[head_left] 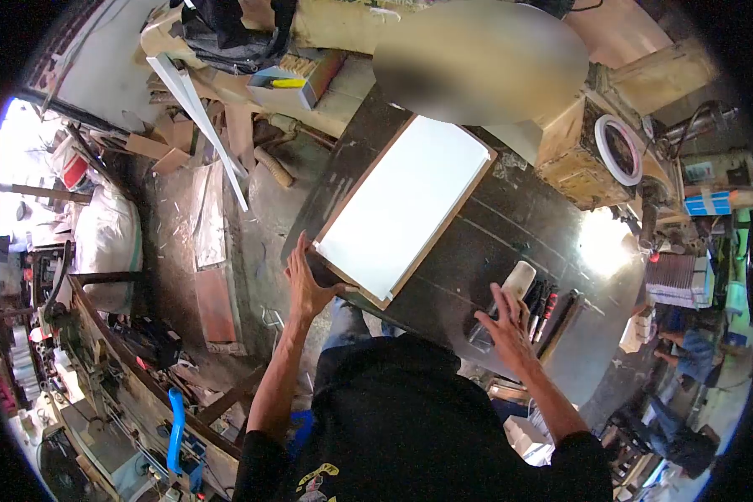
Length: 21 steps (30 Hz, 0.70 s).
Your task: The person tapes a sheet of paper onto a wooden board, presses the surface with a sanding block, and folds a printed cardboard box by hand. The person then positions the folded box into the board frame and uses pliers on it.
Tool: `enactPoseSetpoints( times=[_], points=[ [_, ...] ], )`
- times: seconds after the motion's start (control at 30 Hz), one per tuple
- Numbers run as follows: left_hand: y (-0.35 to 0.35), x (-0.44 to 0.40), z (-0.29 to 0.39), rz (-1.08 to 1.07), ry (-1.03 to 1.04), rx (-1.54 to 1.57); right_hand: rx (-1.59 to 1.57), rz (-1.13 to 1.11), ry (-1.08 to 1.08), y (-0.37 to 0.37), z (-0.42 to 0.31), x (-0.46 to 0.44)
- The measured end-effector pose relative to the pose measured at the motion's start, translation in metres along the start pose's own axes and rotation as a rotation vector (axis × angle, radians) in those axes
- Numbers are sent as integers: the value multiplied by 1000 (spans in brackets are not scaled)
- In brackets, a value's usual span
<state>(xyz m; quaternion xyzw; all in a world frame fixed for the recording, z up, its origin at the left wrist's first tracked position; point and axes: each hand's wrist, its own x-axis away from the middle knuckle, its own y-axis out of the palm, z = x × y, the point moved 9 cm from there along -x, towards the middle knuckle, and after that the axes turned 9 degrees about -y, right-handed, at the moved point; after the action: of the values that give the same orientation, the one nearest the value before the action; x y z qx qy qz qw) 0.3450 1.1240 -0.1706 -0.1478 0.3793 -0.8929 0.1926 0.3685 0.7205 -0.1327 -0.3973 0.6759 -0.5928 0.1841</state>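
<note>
A white rectangular panel with a brown wooden edge (pixel 406 207) lies at a slant on the dark table (pixel 510 219). At the panel's near left corner is my left hand (pixel 308 283), its thumb and fingers spread apart. My right hand (pixel 509 326) is over the table's near right part, fingers apart, beside a pale cylindrical container (pixel 519 280). Just right of that hand lie several slim tools with red and black handles (pixel 549 306). A long dark bar (pixel 560 326) rests beyond them.
A wooden box-like block (pixel 573 159) with a roll of tape (pixel 618 149) stands at the back right. Long white strips (pixel 199 121) lean at the left. A blue box (pixel 291 88) sits at the back. Other people (pixel 694 356) are at the far right.
</note>
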Motion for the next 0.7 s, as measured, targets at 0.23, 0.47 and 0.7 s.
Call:
enactPoseSetpoints(
  times=[0.23, 0.47, 0.7],
  points=[
    [40, 62, 48, -3, -150, -181, -324, 232, -90, -52, 6, -30],
    [60, 20, 129, -173, 213, -149, -1046, 1081, 123, -161, 55, -14],
    [132, -10, 208, -354, 905, -410, -1273, 1505, 267, -158, 34, -3]
  ],
)
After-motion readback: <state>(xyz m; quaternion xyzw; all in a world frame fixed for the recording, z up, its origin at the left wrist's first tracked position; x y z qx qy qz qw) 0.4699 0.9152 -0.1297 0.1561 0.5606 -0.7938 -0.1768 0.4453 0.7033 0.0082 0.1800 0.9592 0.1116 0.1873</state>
